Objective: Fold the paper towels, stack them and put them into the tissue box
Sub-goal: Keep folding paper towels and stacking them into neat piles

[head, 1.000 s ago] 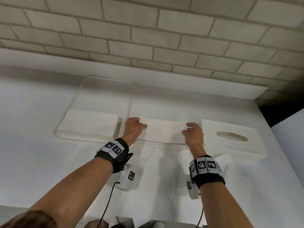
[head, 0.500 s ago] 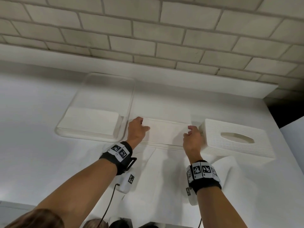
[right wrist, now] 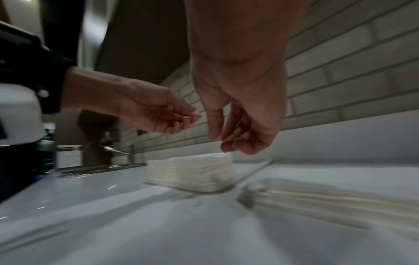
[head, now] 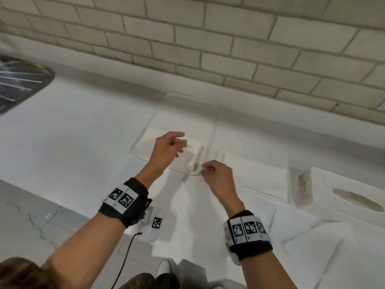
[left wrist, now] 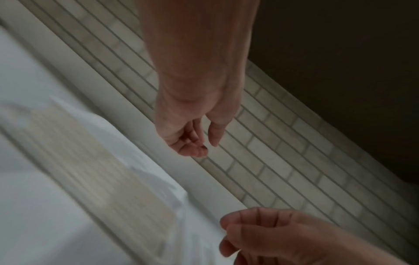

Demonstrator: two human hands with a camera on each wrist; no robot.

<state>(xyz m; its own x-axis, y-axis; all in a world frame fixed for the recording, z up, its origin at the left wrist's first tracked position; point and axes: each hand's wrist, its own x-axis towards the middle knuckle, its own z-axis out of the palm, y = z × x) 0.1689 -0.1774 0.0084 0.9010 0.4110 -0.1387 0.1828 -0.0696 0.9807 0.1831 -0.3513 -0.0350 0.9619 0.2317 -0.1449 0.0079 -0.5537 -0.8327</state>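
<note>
I note a wall [head: 187,34] of pale, off-white brick laid in running bond with light grey mortar, closing the far side of the scene. Below it a plain white ledge [head: 270,109] runs along the back of a white countertop [head: 73,126]. At far left I see part of a dark metal sink [head: 18,80], with a faucet [right wrist: 130,154] visible in the right wrist view. The counter's near edge meets a marbled grey surface [head: 27,222]. Lighting is even and dim; the wrist views are blurred.

Clear glossy plastic tray [head: 214,122], soft matt paper towels [right wrist: 192,166], textured white tissue box [head: 333,197], matt brick wall [head: 208,38]
</note>
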